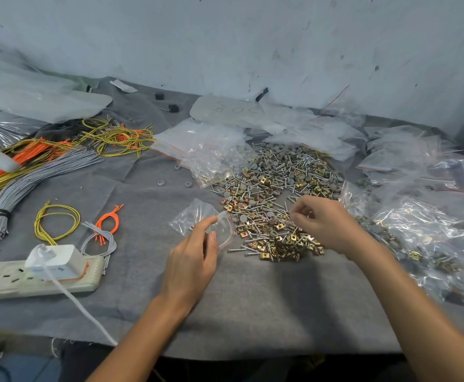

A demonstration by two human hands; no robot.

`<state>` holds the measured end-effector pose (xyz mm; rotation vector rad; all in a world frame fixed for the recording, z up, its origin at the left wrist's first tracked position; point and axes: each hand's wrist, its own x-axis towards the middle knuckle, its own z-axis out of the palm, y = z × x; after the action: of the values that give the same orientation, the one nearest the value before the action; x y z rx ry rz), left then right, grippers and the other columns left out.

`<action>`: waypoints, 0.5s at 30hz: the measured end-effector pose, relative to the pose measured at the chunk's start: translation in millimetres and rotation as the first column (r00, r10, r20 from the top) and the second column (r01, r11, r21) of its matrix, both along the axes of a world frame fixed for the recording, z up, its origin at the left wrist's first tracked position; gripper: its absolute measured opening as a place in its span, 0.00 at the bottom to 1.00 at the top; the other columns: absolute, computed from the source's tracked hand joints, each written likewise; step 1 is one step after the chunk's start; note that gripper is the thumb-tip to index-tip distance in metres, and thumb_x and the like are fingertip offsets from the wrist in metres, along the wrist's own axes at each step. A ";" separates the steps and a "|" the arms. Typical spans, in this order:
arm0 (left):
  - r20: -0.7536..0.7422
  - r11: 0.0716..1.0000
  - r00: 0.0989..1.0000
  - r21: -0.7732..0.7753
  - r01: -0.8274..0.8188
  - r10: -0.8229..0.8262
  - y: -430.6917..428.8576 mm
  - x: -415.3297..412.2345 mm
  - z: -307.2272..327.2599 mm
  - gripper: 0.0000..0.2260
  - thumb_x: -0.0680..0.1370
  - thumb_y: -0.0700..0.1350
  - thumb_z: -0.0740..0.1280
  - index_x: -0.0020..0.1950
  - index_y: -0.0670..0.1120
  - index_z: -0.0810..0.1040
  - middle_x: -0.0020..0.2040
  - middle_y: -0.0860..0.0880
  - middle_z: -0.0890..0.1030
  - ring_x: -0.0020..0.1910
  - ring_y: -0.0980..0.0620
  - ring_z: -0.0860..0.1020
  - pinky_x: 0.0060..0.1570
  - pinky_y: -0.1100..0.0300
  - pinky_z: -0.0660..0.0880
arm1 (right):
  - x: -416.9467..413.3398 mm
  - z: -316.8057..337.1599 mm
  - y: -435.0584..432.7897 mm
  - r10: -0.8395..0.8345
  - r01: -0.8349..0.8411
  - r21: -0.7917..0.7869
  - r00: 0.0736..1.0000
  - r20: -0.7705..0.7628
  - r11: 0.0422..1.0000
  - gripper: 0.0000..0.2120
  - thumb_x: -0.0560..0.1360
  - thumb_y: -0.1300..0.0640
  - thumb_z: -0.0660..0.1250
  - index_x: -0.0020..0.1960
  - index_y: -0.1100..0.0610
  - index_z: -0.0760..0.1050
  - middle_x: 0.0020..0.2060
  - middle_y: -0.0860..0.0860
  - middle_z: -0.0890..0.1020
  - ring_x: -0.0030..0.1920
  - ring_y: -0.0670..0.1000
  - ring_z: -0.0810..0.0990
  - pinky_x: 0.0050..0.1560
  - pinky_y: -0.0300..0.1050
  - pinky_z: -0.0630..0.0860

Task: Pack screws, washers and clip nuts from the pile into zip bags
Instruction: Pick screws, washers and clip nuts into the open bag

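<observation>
A pile (275, 194) of silver screws, grey washers and gold clip nuts is spread over the grey cloth in the middle. My left hand (195, 257) holds a small clear zip bag (197, 219) by its red-lined mouth, thumb and fingers keeping the opening spread, just left of the pile. A few parts show inside the bag. My right hand (322, 219) hovers over the near side of the pile, fingertips pinched together on small parts that I cannot make out clearly.
Filled zip bags (418, 232) lie heaped at the right, empty ones (206, 144) behind the pile. Bundles of grey, orange and yellow wires (32, 172) cover the left. A power strip with a white charger (40, 274) sits front left. Loose washers (161, 183) lie nearby.
</observation>
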<state>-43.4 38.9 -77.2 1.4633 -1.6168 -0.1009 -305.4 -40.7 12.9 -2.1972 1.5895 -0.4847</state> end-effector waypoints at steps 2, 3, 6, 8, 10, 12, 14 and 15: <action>-0.010 1.000 1.000 0.008 0.001 -0.001 0.1 0.5 -0.3 0.13 0.81 0.43 0.65 0.65 0.53 0.72 0.36 0.61 0.71 0.34 0.55 0.72 0.31 0.62 0.63 | 7.8 0.2 6.1 -0.005 -0.004 0.040 0.980 0.199 0.999 0.04 0.79 0.56 0.69 0.47 0.49 0.80 0.39 0.45 0.82 0.37 0.40 0.78 0.38 0.34 0.73; -0.020 1.000 1.000 0.013 -0.001 0.001 -0.1 0.2 -0.4 0.12 0.81 0.43 0.65 0.64 0.53 0.72 0.36 0.61 0.71 0.35 0.53 0.73 0.31 0.61 0.63 | 12.9 -1.1 9.8 -0.010 -0.015 0.075 0.949 0.316 0.997 0.04 0.79 0.57 0.69 0.47 0.50 0.81 0.38 0.46 0.83 0.36 0.40 0.77 0.37 0.35 0.73; -0.042 1.000 0.999 0.018 -0.004 0.005 0.7 -1.2 0.3 0.11 0.81 0.41 0.67 0.60 0.53 0.72 0.38 0.61 0.72 0.39 0.49 0.75 0.33 0.61 0.62 | 37.7 -11.2 20.6 -0.025 -0.061 0.139 0.838 0.545 0.988 0.04 0.78 0.59 0.71 0.46 0.51 0.83 0.33 0.47 0.80 0.33 0.42 0.75 0.34 0.34 0.71; -0.057 1.000 0.998 0.016 0.000 0.001 0.7 -1.1 -0.3 0.11 0.81 0.41 0.67 0.59 0.53 0.71 0.39 0.59 0.76 0.42 0.49 0.76 0.34 0.63 0.60 | 61.4 -23.1 25.6 -0.022 -0.084 0.141 0.783 0.621 0.986 0.03 0.77 0.60 0.72 0.46 0.54 0.84 0.30 0.46 0.77 0.31 0.43 0.71 0.31 0.34 0.67; -0.074 1.000 0.997 0.024 0.000 0.001 -0.1 0.3 -2.7 0.11 0.81 0.41 0.66 0.60 0.53 0.71 0.42 0.55 0.80 0.44 0.48 0.77 0.35 0.61 0.62 | 84.6 -36.0 27.5 -0.018 -0.084 0.130 0.771 0.637 0.988 0.03 0.77 0.61 0.73 0.46 0.55 0.84 0.27 0.45 0.74 0.29 0.43 0.67 0.30 0.36 0.64; -0.078 1.000 0.997 0.020 0.004 -0.002 0.1 0.8 -4.3 0.10 0.80 0.42 0.66 0.60 0.53 0.71 0.43 0.53 0.82 0.43 0.47 0.78 0.35 0.58 0.65 | 103.0 -46.7 25.9 -0.007 -0.064 0.108 0.830 0.558 0.992 0.02 0.77 0.58 0.73 0.47 0.54 0.84 0.23 0.42 0.71 0.26 0.42 0.66 0.30 0.38 0.62; -0.078 1.000 0.997 0.013 0.012 -0.011 0.6 0.7 -4.3 0.10 0.80 0.44 0.65 0.59 0.55 0.70 0.43 0.54 0.82 0.43 0.47 0.78 0.35 0.59 0.66 | 116.3 -51.0 24.1 -0.011 -0.048 0.119 0.892 0.451 0.992 0.03 0.76 0.54 0.73 0.49 0.51 0.85 0.24 0.42 0.76 0.27 0.43 0.73 0.31 0.41 0.69; -0.083 1.000 0.997 0.012 0.013 -0.012 0.6 0.8 -4.1 0.09 0.80 0.46 0.64 0.59 0.55 0.70 0.43 0.54 0.83 0.44 0.47 0.78 0.35 0.59 0.67 | 121.1 -51.2 23.2 -0.020 -0.040 0.139 0.914 0.404 0.989 0.05 0.76 0.52 0.73 0.50 0.50 0.85 0.28 0.44 0.79 0.31 0.45 0.78 0.35 0.43 0.74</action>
<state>-42.6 39.6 -81.2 1.4407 -1.5612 -0.1770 -184.3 -17.4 -38.3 -1.8460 1.3428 -0.7424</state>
